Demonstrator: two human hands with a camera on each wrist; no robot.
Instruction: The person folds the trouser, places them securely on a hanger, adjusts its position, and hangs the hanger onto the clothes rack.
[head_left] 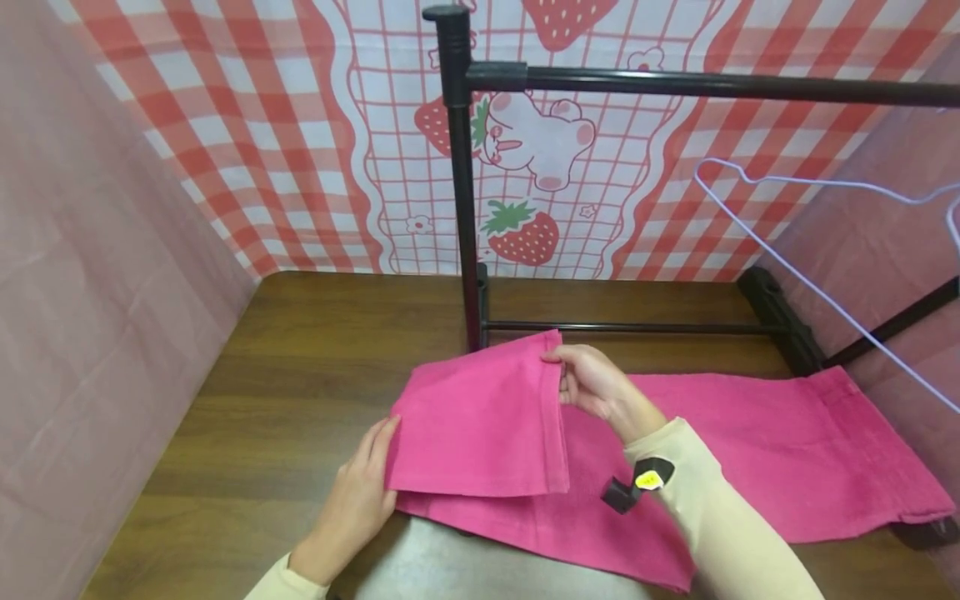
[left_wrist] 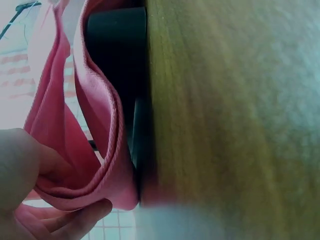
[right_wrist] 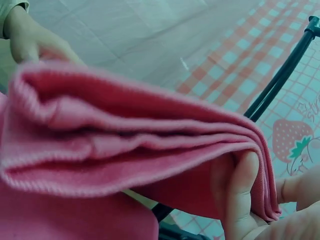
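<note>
On the strawberry-print backdrop cloth (head_left: pixel 540 142), your right wrist view shows slanting letters (right_wrist: pixel 313 113) that seem to read "str", running to the view's edge. The yellow sticker (head_left: pixel 649 481) on the black wrist mount (head_left: pixel 622 497) at your right sleeve (head_left: pixel 723 525) bears marks too small to read.

Cloth (head_left: pixel 476 425) is plain pink, sleeves (head_left: pixel 735 517) cream, hanger (head_left: pixel 825 292) lilac. Rack (head_left: pixel 712 86) is black, table (head_left: pixel 285 400) brown wood grain. Backdrop (head_left: pixel 262 125) shows red-white checks, strawberries (head_left: pixel 528 240) with green leaves (head_left: pixel 508 216).
</note>
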